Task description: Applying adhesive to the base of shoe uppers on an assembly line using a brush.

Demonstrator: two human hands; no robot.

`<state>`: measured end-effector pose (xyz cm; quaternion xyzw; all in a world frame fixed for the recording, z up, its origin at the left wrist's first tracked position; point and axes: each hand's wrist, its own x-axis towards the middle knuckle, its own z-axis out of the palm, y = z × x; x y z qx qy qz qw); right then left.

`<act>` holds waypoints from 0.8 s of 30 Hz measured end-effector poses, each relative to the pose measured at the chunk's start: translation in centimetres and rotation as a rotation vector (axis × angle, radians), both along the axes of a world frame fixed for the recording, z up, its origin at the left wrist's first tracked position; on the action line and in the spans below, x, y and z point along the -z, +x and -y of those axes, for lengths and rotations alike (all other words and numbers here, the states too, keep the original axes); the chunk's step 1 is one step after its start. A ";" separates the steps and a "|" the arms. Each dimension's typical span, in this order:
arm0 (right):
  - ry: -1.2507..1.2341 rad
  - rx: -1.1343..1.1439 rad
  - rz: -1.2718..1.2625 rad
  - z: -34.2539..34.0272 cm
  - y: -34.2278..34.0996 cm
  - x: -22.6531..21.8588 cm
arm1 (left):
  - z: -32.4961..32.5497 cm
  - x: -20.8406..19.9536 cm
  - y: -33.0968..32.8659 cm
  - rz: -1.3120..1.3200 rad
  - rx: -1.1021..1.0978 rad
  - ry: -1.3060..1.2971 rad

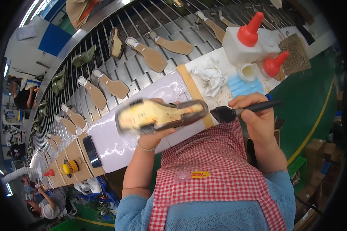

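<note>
My left hand (152, 139) grips a shoe upper on a last (158, 114) from below. Its pale yellow underside faces up, and motion smears the broad end at the left. Dark straps or edging run round its sides. In my right hand (258, 113) is a glue brush (224, 114), pinched by its black handle between thumb and fingers. The brush's dark, flat head points left, close to the narrow end of the shoe; I cannot tell whether they touch. Both hands are over the near edge of the pale, shiny work board (108, 148).
Beyond the board, a slatted conveyor (135, 77) carries tan soles (152, 57) and green shoe parts (84, 57). At the right are white bottles with red nozzles (252, 30), an open pot (248, 71), a crumpled rag (210, 77) and blue cloth (243, 85). A phone (91, 151) lies left.
</note>
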<state>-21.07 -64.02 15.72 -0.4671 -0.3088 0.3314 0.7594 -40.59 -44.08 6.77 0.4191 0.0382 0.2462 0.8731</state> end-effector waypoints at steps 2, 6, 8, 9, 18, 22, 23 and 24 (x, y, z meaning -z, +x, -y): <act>-0.034 0.035 0.011 -0.6 -0.2 0.9 | -0.2 0.8 0.0 0.158 0.000 -0.006; -0.145 0.089 0.112 -1.8 -0.6 3.6 | 1.9 6.6 0.3 0.062 -0.648 0.719; -0.207 0.090 0.183 -2.4 -1.1 4.5 | 2.8 7.9 -0.6 0.064 -0.635 0.778; -0.212 0.095 0.180 -2.5 -1.0 4.9 | 3.5 7.7 -0.5 0.067 -0.635 0.754; -0.372 -0.071 0.226 -4.5 -1.1 7.6 | 2.8 8.3 -1.2 0.066 -0.616 0.790; -0.344 0.009 0.295 -5.1 -1.7 7.8 | 2.9 8.1 -1.5 0.049 -0.613 0.795; -0.316 0.082 0.376 -5.1 -1.9 8.0 | 3.0 7.9 -1.5 0.037 -0.613 0.798; -0.316 0.081 0.375 -4.9 -2.0 7.9 | 3.1 7.8 -1.6 0.025 -0.617 0.802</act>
